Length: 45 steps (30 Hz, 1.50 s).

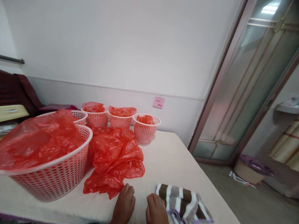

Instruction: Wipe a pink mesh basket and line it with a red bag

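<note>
The left hand (123,203) is resting palm-down on the surface (177,161), fingers loosely together, holding nothing; its fingertips are lying just beside, perhaps touching, the near edge of the loose red plastic bags (114,160). The right hand (157,209) is also lying flat and empty, its outer edge touching the folded striped towel (184,203) at the near right of the surface.

The loose red plastic bags are lying in a crumpled heap at the middle of the surface, pressing against the wall of the large white basket (58,174), which is itself carrying more red film heaped above its rim.

Handling judgement: the film is looking very thin and light, fully limp, and probably slippery between layers. It is likely to cling, trail and separate poorly. A pinch on a free corner or on the near folded edge is appearing the most suitable hold; a grab in the middle of the heap is likely to lift several sheets together. The striped towel is looking soft, thicker and easy to take by a folded edge.

Three small white baskets (146,132) are standing along the far edge, each lined with red film.
</note>
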Available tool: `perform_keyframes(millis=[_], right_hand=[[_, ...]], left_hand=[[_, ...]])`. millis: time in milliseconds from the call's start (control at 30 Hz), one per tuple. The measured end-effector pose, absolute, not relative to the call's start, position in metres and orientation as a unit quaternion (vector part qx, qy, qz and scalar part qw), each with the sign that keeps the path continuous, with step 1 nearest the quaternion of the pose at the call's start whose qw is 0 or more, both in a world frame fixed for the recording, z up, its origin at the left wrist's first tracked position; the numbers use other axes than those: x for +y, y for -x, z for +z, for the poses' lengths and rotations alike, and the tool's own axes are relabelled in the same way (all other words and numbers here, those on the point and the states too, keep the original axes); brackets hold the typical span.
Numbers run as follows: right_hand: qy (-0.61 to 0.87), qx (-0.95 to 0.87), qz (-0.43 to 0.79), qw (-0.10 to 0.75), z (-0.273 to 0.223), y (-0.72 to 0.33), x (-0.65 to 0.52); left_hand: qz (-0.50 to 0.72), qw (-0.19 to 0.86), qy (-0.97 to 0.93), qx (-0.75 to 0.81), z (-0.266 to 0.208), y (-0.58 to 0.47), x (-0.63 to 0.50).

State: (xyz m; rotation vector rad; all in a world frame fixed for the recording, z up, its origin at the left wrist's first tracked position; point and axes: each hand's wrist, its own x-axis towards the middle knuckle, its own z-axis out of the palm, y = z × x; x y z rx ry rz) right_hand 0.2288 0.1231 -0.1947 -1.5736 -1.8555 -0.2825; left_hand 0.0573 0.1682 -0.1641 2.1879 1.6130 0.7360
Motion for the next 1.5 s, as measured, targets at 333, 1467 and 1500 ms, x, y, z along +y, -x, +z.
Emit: perform_keyframes(millis=[333, 1467, 1500], right_hand=[[0.633, -0.709, -0.11, 0.289, -0.201, -0.232, 0.132], [0.352, -0.493, 0.446, 0.659, 0.13, -0.2, 0.128], [0.352, -0.499, 0.44, 0.658, 0.136, -0.199, 0.124]], left_hand=[[0.275, 0.206, -0.736, 0.583, -0.158, -0.07, 0.165], [0.509, 0.579, -0.516, 0.375, 0.129, -0.02, 0.147], [0.506, 0.578, -0.52, 0.373, 0.135, -0.02, 0.143]])
